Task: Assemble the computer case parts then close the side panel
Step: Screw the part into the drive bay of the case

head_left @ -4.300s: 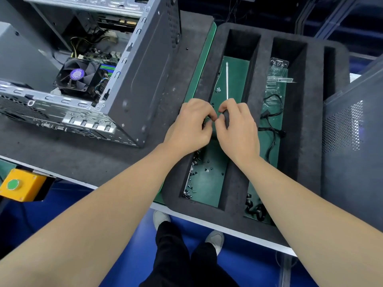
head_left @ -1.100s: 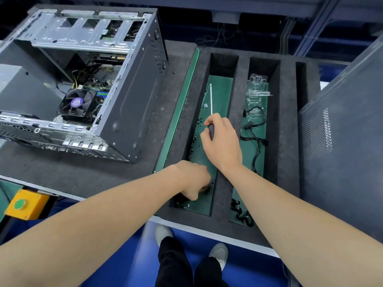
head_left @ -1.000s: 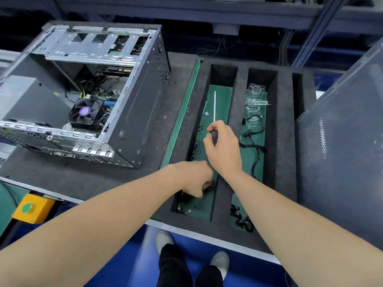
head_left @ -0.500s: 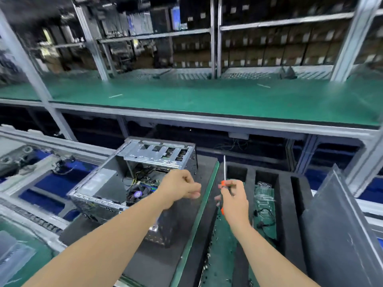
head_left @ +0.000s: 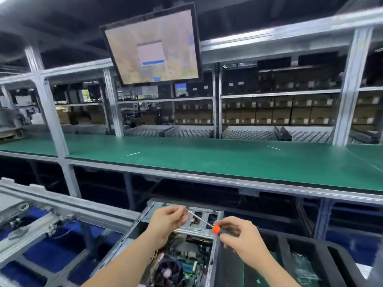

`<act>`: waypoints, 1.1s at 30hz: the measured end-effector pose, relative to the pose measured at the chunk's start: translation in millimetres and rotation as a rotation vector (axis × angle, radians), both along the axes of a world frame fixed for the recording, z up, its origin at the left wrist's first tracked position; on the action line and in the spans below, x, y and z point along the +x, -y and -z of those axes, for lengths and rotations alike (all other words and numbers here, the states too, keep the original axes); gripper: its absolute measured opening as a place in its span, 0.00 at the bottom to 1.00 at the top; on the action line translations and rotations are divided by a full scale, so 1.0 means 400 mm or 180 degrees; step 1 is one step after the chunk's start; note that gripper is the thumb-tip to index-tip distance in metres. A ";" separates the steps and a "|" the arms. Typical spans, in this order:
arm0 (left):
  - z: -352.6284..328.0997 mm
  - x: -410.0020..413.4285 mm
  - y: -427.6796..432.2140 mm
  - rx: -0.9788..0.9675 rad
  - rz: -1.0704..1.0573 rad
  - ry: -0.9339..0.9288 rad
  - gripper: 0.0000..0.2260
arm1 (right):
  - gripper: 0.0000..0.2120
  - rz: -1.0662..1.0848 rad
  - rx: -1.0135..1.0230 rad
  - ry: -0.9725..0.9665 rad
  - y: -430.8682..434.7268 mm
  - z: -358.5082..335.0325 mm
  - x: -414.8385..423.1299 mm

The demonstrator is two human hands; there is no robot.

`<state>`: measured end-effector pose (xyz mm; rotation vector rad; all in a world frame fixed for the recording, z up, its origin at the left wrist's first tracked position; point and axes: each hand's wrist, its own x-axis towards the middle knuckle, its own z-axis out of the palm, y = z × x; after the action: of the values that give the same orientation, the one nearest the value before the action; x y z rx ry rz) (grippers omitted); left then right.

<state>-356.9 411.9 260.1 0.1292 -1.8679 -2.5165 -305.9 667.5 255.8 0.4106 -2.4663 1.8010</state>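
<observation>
The open grey computer case [head_left: 215, 264] lies on its side at the bottom centre, its motherboard and black cooler fan [head_left: 169, 273] exposed. My right hand [head_left: 241, 239] grips a screwdriver [head_left: 215, 229] by its orange-collared handle, the thin shaft pointing up and left over the case. My left hand [head_left: 166, 221] has its fingertips pinched at the shaft's tip; whatever small thing it holds there is too small to make out. Both hands hover above the case's drive bay frame [head_left: 196, 220].
The black foam parts tray [head_left: 323, 251] with green slots sits at the bottom right. A long green workbench [head_left: 207, 160] runs behind the case, under a hanging monitor [head_left: 152, 45]. Conveyor rails [head_left: 41, 222] cross the left. Shelves of boxes fill the background.
The view has tilted up from the tray to the shelves. Both hands lifted out of the foam tray and came over the case, the left now meeting the screwdriver tip.
</observation>
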 end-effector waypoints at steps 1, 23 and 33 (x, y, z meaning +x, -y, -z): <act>0.004 -0.015 0.023 -0.0023 0.0083 -0.0009 0.07 | 0.14 0.0014 0.0147 -0.0041 0.019 -0.005 -0.011; 0.077 -0.194 0.259 -0.1271 0.1202 -0.0559 0.08 | 0.20 0.0143 0.1638 -0.0079 0.236 -0.113 -0.090; 0.092 -0.209 0.242 -0.0858 0.1410 -0.0094 0.10 | 0.10 0.0787 0.0431 -0.0235 0.236 -0.147 -0.147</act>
<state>-440.3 315.1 223.2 -0.3601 -2.4240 -2.4444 -364.8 573.3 314.6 0.1658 -2.4697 1.5043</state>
